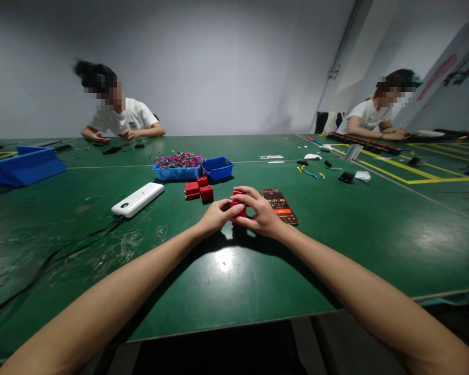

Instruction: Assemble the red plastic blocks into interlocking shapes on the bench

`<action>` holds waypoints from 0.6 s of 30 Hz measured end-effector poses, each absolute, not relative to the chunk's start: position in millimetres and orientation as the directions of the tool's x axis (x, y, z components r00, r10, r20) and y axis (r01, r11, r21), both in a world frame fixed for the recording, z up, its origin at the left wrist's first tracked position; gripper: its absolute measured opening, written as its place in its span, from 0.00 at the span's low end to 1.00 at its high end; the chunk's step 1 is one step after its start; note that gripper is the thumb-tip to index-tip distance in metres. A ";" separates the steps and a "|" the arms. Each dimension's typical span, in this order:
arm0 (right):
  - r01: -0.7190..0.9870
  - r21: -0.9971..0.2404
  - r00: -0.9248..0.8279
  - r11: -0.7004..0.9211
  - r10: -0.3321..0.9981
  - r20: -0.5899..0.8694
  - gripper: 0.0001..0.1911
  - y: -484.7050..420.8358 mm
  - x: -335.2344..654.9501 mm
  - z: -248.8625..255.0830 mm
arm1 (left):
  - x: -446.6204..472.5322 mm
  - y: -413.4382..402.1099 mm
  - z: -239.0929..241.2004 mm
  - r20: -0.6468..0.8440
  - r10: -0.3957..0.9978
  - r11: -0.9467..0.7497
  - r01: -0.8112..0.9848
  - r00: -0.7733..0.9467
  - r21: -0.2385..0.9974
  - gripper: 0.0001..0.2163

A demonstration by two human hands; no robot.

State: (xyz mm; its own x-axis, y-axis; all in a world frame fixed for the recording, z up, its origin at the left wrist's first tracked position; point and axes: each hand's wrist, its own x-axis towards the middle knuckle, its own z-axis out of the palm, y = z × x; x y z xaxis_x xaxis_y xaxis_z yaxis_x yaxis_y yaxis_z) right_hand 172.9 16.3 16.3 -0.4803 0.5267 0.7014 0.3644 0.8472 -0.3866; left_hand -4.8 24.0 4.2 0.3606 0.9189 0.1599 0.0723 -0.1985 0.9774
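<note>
A red block (240, 210) sits pinched between two sets of fingertips, the left hand (214, 216) gripping its side, the right hand (262, 213) curled over its top.

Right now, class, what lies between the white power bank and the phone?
In the head view: loose red blocks, then the left hand and right hand gripping another red block.

Head camera, forward-down; left hand (214, 216), right hand (263, 214) close.
</note>
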 end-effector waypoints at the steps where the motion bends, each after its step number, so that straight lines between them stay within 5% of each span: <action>1: 0.367 -0.385 -0.482 0.847 0.527 0.700 0.25 16.7 173.3 16.1 | -5.0 23.9 4.6 0.159 0.917 -0.202 0.081 0.367 0.976 0.22; 4: 0.363 -0.386 -0.497 0.848 0.527 0.689 0.27 18.1 175.3 16.4 | -5.6 23.9 5.2 0.159 0.914 -0.216 0.116 0.374 0.969 0.22; 10: 0.357 -0.365 -0.618 0.860 0.511 0.598 0.45 22.1 182.2 13.6 | -5.0 26.9 0.6 0.175 0.917 -0.235 0.130 0.359 0.963 0.25; 18: 0.452 -0.309 -0.592 0.837 0.540 0.598 0.42 21.3 178.9 9.7 | -5.0 22.7 0.1 0.197 0.910 -0.284 0.204 0.364 0.937 0.26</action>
